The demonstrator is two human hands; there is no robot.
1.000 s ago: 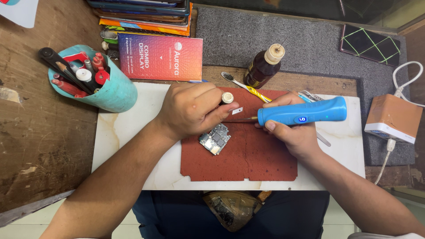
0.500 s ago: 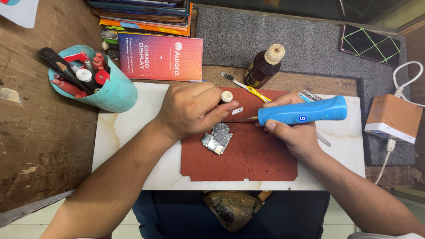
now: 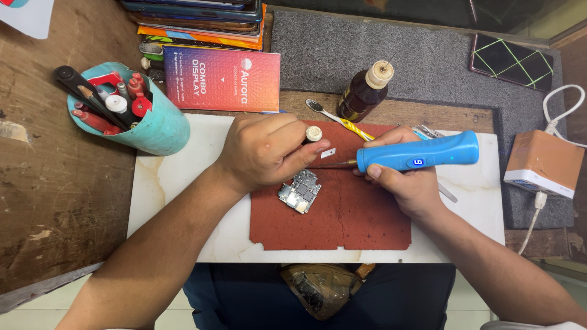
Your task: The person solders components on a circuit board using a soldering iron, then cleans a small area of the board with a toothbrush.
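Right hand (image 3: 406, 183): fingers clamped on blue driver (image 3: 419, 156), tip pointing left at left fingertips. Left hand (image 3: 266, 150): fingers curled together, pinching something too small to tell, over red mat (image 3: 342, 220). 1 board (image 3: 299, 190) on mat just below left fingers, untouched. Mat bare below and right of board; white slab (image 3: 165, 201) bare left of wrist. 1 teal cup (image 3: 153, 125) of tools left. 1 brown bottle (image 3: 365, 91), 1 toothbrush (image 3: 333, 116) beyond fingers. Red-orange rectangular box (image 3: 220, 78) lies flat beyond left hand. Orange-white charger (image 3: 541, 162) far right on desk (image 3: 55, 183).
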